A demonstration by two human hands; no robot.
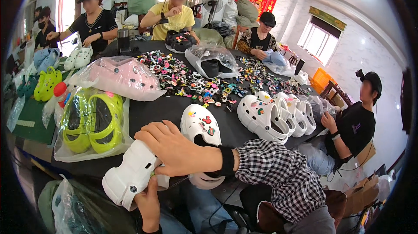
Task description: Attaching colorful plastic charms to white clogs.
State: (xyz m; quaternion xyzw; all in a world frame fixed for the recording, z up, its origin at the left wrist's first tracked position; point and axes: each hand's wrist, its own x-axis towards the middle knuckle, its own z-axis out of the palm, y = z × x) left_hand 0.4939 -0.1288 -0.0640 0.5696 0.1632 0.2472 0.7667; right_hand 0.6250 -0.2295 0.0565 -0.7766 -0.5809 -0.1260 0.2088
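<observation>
Black tabletop (146, 114): bagged lime clogs (69, 123) at left | held white clog (124, 177) tilted at near edge, beside charm-studded clog (199, 121) | right hand (180, 149): fingers clasped over held clog | left hand (149, 203): fingers pinching its side | small charms (196, 81) heaped beyond

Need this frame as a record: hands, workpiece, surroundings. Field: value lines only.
left hand: gripping white clog near its strap
right hand: curled over the same clog
nearby: charmed clog, white, partly behind the right hand
centre: loose multicoloured charms on dark table
left side: lime clogs, pink clogs, both bagged
right side: white clog row
</observation>
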